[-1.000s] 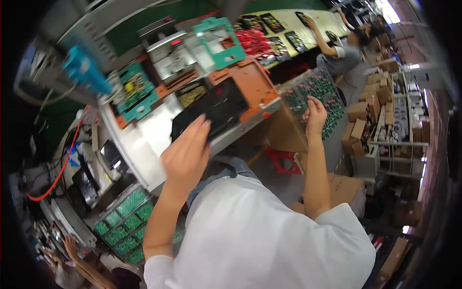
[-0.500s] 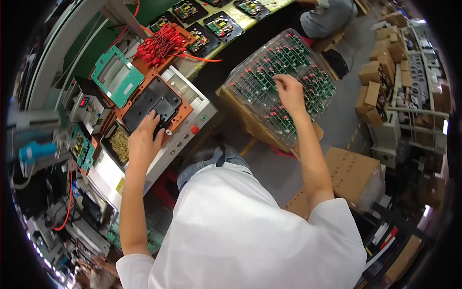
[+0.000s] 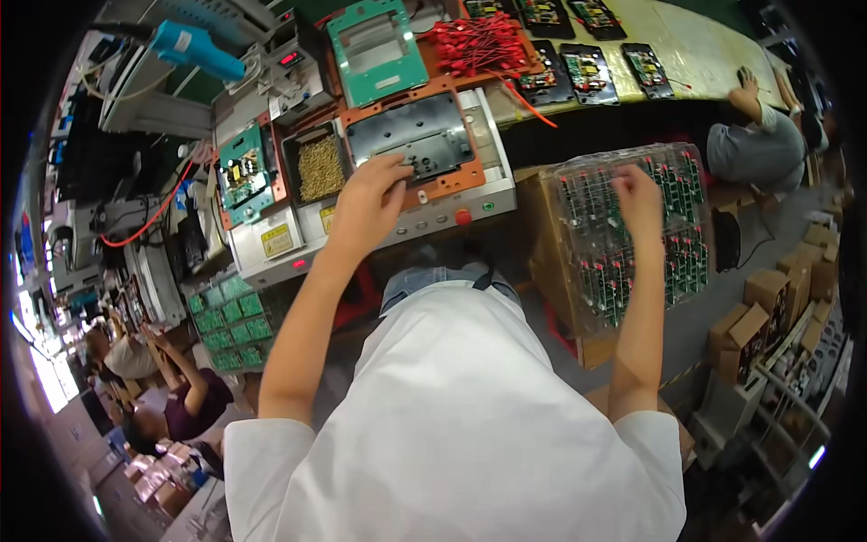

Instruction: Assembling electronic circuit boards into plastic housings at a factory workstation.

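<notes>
Over at the orange-framed fixture (image 3: 417, 144) on the grey machine (image 3: 379, 221), the left hand (image 3: 368, 200) is down on the dark plate set in that frame, fingers (image 3: 394, 172) spread and pressing its lower edge; they rest on the surface rather than closing around anything, so nothing is gripped there. Just left of it sits a small bin of brass-coloured screws (image 3: 320, 168), and beside that a teal jig carrying a circuit board (image 3: 242, 172). A red round button (image 3: 463, 217) shows on the machine's front panel, just right of the wrist. Out to the right, well apart, the right hand (image 3: 638, 194) is on top of the clear plastic tray of green circuit boards (image 3: 632, 262), which rests on a cardboard box (image 3: 542, 244); its fingers curl down among the boards, and whether they pinch one I cannot tell. Up top, a teal frame (image 3: 375, 50) lies next to a bundle of red cables (image 3: 479, 43), with dark trays of boards (image 3: 587, 72) lined along the yellow-green bench (image 3: 704, 45). A blue power screwdriver (image 3: 194, 50) hangs at upper left. Another person (image 3: 754, 144) sits at the far right end.
</notes>
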